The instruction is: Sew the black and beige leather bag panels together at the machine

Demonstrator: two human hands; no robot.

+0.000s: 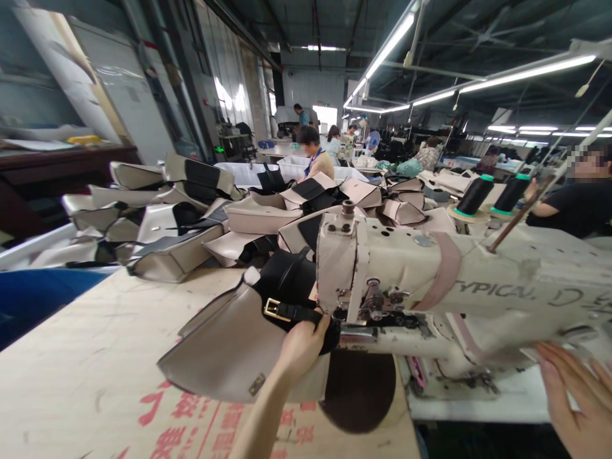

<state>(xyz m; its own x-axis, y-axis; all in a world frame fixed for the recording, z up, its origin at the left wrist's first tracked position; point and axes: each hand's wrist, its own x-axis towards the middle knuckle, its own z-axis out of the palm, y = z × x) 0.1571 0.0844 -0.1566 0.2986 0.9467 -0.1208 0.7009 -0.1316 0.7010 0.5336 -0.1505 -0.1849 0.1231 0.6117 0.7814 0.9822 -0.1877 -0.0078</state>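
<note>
A beige and black handbag [224, 344] lies on the wooden tabletop, its right end under the head of a sewing machine [392, 268]. My left hand [306, 347] grips the bag by its black part, close to the needle area, with the thumb on top and some fingers hidden. Beside that hand runs a black strap with a gold buckle [277, 310]. A dark rounded flap [358, 389] hangs below the machine's arm. At the far right, my right hand [568, 389] has its fingers stretched out along the machine's lower right side; whether it touches the machine is unclear.
Behind the machine, a pile of similar beige and black bags [253, 213] spreads across the table. Two black thread spools [474, 195] stand at the machine's back. Several people work farther off, one person [574, 204] at the right. Blue material [43, 299] sits at the left edge.
</note>
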